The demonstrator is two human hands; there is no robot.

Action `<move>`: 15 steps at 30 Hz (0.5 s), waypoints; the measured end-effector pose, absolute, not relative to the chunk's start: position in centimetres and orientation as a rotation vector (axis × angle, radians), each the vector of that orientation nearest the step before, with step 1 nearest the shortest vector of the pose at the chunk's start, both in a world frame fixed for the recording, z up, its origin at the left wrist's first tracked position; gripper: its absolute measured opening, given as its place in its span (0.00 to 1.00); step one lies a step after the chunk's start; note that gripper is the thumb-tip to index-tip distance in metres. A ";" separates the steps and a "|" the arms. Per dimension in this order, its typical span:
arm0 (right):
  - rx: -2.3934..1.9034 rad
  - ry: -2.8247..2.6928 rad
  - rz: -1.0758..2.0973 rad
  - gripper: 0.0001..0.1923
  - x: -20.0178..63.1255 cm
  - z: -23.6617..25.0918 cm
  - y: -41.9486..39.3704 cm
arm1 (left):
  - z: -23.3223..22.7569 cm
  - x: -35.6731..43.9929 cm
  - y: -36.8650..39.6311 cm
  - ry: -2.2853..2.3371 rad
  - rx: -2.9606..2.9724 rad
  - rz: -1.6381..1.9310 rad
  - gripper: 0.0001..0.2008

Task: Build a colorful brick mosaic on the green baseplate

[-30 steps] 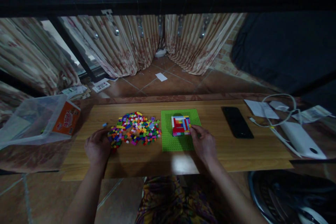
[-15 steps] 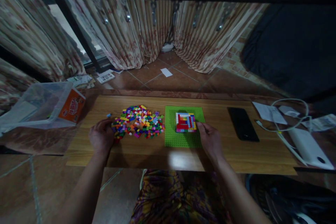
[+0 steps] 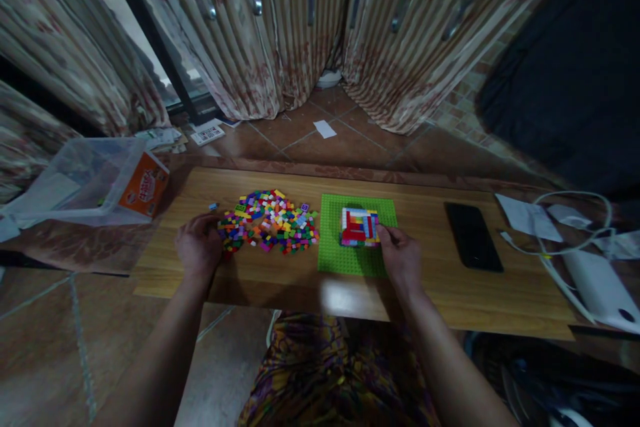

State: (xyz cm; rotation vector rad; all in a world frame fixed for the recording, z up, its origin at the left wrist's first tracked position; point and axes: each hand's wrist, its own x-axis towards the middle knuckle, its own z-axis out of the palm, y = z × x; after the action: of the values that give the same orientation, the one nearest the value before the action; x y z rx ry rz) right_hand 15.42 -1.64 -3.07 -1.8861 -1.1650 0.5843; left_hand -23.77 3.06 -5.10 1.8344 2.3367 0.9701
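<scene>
**No legible text in view**

An orange label [image 3: 144, 188] on the clear plastic tub [image 3: 80, 177] carried red and white lettering too blurred to read. A paper [image 3: 207, 135] on the floor bore small printed marks, also unreadable.

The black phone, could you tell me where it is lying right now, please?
In the head view the black phone lies flat on the wooden table, to the right of the green baseplate and the right hand, left of the white cable.
</scene>
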 end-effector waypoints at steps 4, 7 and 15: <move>-1.887 -1.183 0.521 0.26 14.9 -3.1 -1.8 | -5.4 -23.8 3.2 2.371 1.850 0.988 0.13; -1.873 -1.197 0.466 0.26 14.5 -3.4 -2.0 | -5.5 -23.7 3.2 2.390 1.852 0.972 0.13; -1.870 -1.228 0.525 0.30 15.0 -4.0 -1.8 | -4.9 -23.5 2.8 2.420 1.828 0.905 0.14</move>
State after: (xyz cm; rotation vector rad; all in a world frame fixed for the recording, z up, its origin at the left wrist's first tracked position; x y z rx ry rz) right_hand 15.03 -1.82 -3.98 -1.8701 -1.2277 0.5251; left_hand -23.48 2.82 -4.90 1.8281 2.4197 0.9047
